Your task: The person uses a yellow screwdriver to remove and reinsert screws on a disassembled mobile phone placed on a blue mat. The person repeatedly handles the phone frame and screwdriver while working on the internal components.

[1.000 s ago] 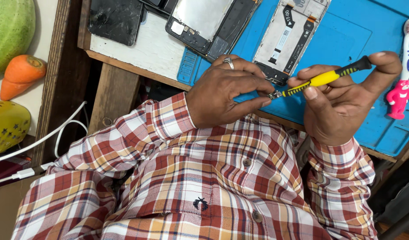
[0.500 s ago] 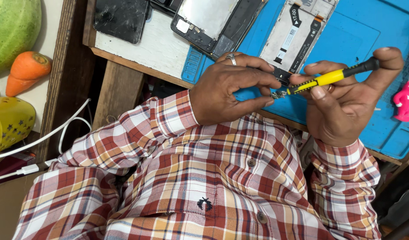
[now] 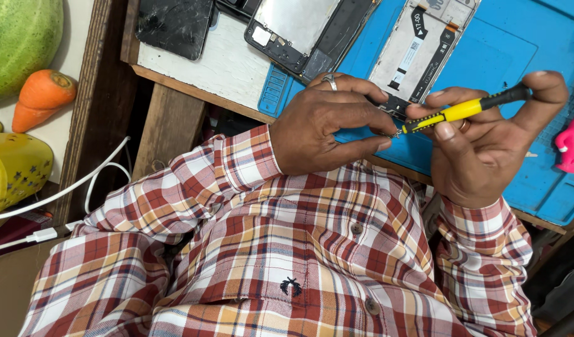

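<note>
My right hand (image 3: 486, 146) grips a yellow-and-black screwdriver (image 3: 461, 111), thumb on its black end cap, tip pointing left. My left hand (image 3: 327, 125), with a ring on one finger, pinches at the screwdriver's tip; whatever sits between those fingertips is too small to make out. Both hands hover at the near edge of a blue work mat (image 3: 511, 56). Just beyond the fingers lies an opened phone (image 3: 418, 50) with its white inner frame and black cables showing. My checked shirt fills the lower part of the view.
A second opened phone (image 3: 305, 31) and a cracked black screen panel (image 3: 174, 25) lie on the white wooden bench top (image 3: 218, 65). At left are a green melon shape (image 3: 19, 43), an orange carrot shape (image 3: 40, 97), a yellow cup (image 3: 12, 168) and white cables (image 3: 81, 184). A pink toy (image 3: 570, 146) stands at right.
Both hands have stayed together at the screwdriver tip with the same grip. The view has shifted slightly, so bench and hands sit a little further right in the picture.
</note>
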